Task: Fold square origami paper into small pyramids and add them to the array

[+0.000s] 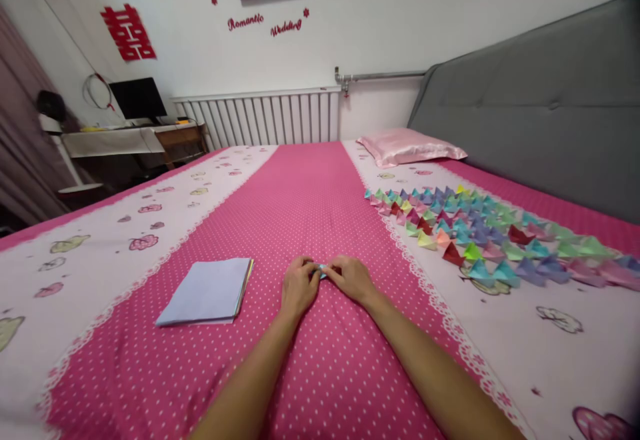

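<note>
Both hands meet at the middle of the bed, low over the pink dotted sheet. My left hand pinches one side of a small folded piece of light blue paper. On its other side my right hand grips it with thumb and fingers. Most of the paper is hidden behind the fingers, so its shape cannot be made out. Left of my hands lies a stack of square paper sheets, pale lavender on top. Over to the right, many small folded paper boats in mixed colours stand in rows.
The bed sheet has a pink dotted middle and pale printed sides. A pink satin pillow lies at the far right, by a grey headboard. Beyond the bed are a white radiator and a desk with a monitor.
</note>
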Demonstrator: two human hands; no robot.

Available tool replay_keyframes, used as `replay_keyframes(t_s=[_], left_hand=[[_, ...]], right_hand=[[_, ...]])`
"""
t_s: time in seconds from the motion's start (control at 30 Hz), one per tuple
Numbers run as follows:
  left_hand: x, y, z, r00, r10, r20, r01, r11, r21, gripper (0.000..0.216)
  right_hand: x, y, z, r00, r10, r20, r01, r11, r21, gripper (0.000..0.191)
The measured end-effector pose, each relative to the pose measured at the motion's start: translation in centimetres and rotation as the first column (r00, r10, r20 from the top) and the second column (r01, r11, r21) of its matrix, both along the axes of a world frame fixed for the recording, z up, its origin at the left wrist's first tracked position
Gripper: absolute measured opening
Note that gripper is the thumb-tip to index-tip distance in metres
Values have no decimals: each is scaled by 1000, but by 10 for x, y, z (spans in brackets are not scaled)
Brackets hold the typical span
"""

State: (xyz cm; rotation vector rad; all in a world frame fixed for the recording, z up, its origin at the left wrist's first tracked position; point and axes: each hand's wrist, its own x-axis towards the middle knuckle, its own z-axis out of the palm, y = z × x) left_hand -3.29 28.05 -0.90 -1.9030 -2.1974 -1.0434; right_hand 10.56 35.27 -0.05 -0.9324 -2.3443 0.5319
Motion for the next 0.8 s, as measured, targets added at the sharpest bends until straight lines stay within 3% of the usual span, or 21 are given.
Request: replay_keyframes(t_s=[0.13, 0.33, 0.67, 0.8], left_hand=[[5, -2, 1, 999, -31, 9, 30, 998, 59, 19], [18, 11, -1, 981, 3, 195, -35, 986, 161, 23], [20, 16, 5, 954, 30, 298, -37, 999, 20, 23], [18, 13, 6, 881, -37, 472, -25, 992, 125, 26]], right_hand=[[-8, -2, 3, 998, -38, -52, 38, 999, 2, 14], [-6, 0, 8, 991, 3, -133, 1, 1000, 24, 14], [-2, 2, 8, 994, 59, -87, -40, 977, 209, 12], [-4, -3, 9, 998, 56, -33, -46, 965, 257, 13]])
